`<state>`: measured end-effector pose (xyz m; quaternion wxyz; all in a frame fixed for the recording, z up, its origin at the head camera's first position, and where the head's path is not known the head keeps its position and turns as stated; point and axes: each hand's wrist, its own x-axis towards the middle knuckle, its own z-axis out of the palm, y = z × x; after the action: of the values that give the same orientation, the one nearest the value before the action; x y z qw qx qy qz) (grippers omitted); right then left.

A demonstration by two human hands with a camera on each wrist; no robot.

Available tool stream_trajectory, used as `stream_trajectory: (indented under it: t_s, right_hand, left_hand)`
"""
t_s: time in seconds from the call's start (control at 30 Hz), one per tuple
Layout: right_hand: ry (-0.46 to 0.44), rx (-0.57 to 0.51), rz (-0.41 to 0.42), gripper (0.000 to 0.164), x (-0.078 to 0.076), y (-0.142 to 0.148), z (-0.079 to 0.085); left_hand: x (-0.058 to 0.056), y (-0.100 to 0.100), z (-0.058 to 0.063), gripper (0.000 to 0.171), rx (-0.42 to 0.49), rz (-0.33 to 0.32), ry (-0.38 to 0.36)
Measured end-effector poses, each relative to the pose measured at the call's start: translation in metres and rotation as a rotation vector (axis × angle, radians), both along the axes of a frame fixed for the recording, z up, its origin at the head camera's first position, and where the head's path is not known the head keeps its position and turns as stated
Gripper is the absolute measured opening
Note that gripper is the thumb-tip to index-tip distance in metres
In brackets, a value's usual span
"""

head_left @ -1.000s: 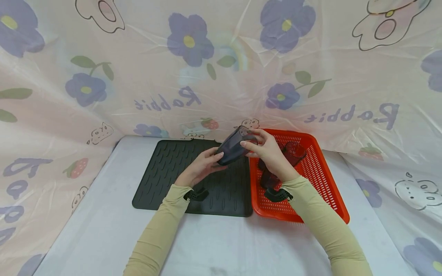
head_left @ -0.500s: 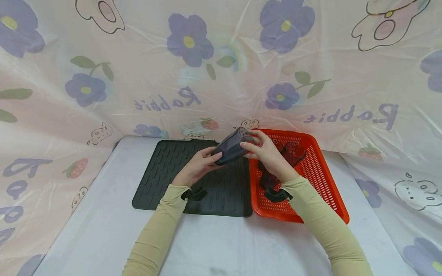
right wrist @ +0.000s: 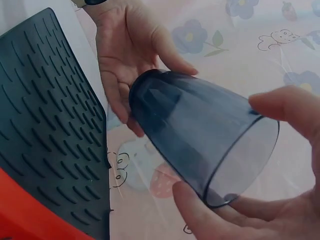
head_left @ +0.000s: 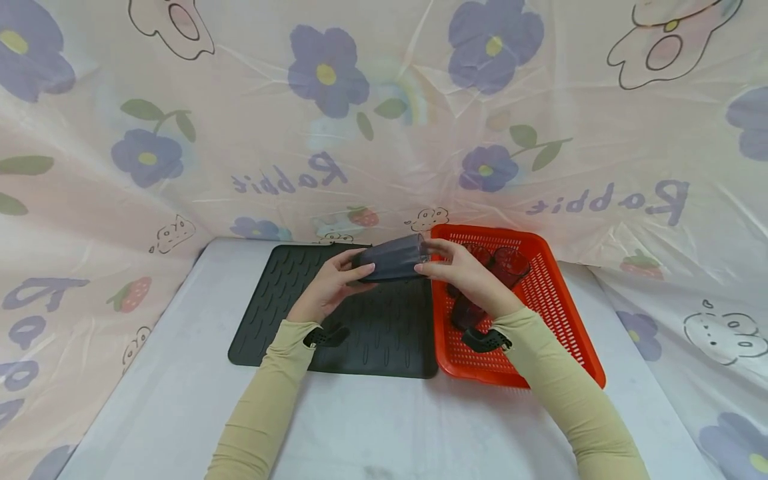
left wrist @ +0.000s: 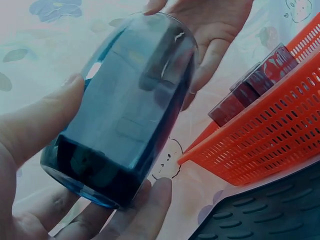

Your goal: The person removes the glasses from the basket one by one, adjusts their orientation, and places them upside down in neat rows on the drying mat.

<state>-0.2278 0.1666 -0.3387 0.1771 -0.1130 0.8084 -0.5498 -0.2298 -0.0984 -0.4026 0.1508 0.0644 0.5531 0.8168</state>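
A clear blue-grey drinking glass (head_left: 393, 260) lies almost level in the air between both hands, over the dark ribbed drying mat (head_left: 372, 340). Its thick base points left, where my left hand (head_left: 330, 285) grips it with the thumb on the near side. At the other end my right hand (head_left: 465, 273) pinches the open rim; the right wrist view shows thumb and fingers (right wrist: 192, 210) on either side of the mouth (right wrist: 245, 160). Seen from the left wrist, the heavy base (left wrist: 95, 175) rests among the left fingers.
To the right stands a red perforated plastic basket (head_left: 567, 313) holding several dark reddish-looking glasses (head_left: 510, 263), partly hidden by the right hand and forearm. Both mat and basket rest on a white-covered table (head_left: 384, 427). A printed curtain (head_left: 384, 153) rises behind them.
The glass has turned from a steep tilt to nearly level, its rim end dropping and its base end rising. The left hand has shifted left and slightly up with it.
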Motion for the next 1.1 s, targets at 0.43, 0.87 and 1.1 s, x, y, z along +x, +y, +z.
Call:
stream_trajectory:
  t_s: [0.43, 0.87, 1.1]
  right_hand:
    - [-0.007, 0.03, 0.044, 0.08, 0.001, 0.002, -0.008]
    - [0.021, -0.1, 0.114, 0.064, 0.005, 0.013, 0.001]
    - [0.019, -0.209, 0.099, 0.053, 0.007, 0.026, 0.008]
  left_hand:
    - [0.001, -0.004, 0.0, 0.055, 0.035, 0.043, 0.007]
    - [0.002, -0.018, -0.005, 0.062, 0.007, 0.095, 0.06]
    - [0.006, -0.031, -0.007, 0.072, -0.071, 0.114, 0.069]
